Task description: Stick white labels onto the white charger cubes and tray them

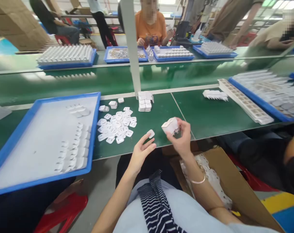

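A small white square cover (pixel 151 133) sits at the fingertips of my left hand (pixel 139 153), just above the bench's front edge. The hand's other fingers are loosely curled. In my right hand (pixel 182 139) is a white plastic housing (pixel 170 125), gripped between thumb and fingers and tilted, with small prongs showing on its underside. A loose pile of white square covers (pixel 118 126) lies left of my hands. Behind it stand a few short stacks of covers (pixel 113 104). A block of white housings (pixel 145 101) rests near the bench's rear strip.
To the left, a blue-rimmed tray (pixel 95 129) holds rows of white housings (pixel 76 152). Several white parts (pixel 215 94) and a long white compartmented strip (pixel 244 100) lie right. An open cardboard box (pixel 234 181) stands below the bench. Across the bench sits a person in orange (pixel 150 27).
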`<state>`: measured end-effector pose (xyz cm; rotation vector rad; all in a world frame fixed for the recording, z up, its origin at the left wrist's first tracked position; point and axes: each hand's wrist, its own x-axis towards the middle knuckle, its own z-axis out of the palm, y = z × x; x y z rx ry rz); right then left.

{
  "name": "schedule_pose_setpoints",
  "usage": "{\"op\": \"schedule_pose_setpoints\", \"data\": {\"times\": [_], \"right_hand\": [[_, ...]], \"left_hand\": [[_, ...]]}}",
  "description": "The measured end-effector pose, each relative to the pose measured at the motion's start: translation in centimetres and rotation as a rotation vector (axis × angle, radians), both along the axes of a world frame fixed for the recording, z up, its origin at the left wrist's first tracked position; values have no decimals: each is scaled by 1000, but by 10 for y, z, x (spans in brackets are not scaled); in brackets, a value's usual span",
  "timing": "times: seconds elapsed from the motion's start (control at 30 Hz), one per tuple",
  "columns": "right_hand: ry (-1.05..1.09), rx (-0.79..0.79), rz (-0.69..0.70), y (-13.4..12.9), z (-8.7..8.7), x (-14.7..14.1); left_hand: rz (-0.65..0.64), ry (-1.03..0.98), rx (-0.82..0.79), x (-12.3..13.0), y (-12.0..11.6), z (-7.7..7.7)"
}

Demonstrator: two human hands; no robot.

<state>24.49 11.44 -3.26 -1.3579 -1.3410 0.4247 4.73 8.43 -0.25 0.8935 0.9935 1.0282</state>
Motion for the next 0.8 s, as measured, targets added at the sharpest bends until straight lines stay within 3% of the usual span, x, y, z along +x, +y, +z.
{"op": "schedule_pose_setpoints", "data": {"times": [0.13, 0.27, 0.4, 0.53, 0.7, 0.8], "right_hand": [[194, 200, 131, -55, 4, -93], [204, 220, 258, -79, -1, -127], [299, 196, 425, -77, 6, -120], [420, -15, 354, -53, 31, -98], [661, -475, 756, -26, 50, -82], [815, -681, 891, -26, 56, -81]], "left_hand": [[-3, -131, 37, -6, -9, 14], [126, -58, 44, -17, -18, 23], [231, -30, 105, -32, -23, 18], [189, 67, 285, -50, -29, 17], [65, 250, 580, -71, -34, 27], [10, 404, 804, -79, -37, 30]]}}
